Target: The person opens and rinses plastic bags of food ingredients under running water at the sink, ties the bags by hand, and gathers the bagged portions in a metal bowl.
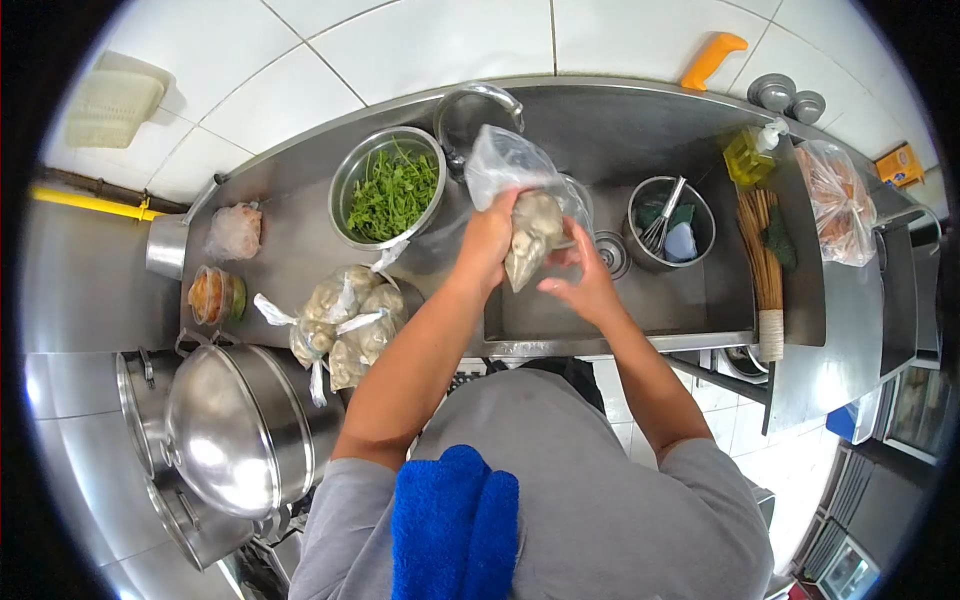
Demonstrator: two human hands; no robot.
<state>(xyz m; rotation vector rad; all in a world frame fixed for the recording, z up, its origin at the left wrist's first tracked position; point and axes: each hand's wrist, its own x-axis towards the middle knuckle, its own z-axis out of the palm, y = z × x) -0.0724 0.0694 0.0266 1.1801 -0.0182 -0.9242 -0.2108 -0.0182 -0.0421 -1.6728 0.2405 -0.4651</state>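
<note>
My left hand point(489, 240) grips a clear plastic bag point(535, 235) of pale, lumpy food by its upper part, above the sink basin. I cannot make out the kind of food. The bag's loose top point(505, 160) flares toward the faucet. Close by the bag's right side, my right hand point(588, 285) has its thumb and fingers apart; some fingertips are hidden behind the bag. Several knotted bags point(350, 315) with similar pale lumps lie on the counter to the left of my left forearm.
A steel bowl of leafy greens point(341, 196) stands left of the faucet point(447, 125). In the sink point(700, 320), a steel pot point(640, 255) holds a whisk point(662, 225). A bamboo brush point(768, 290) and a soap bottle point(742, 165) are at right, large pots point(215, 430) at lower left.
</note>
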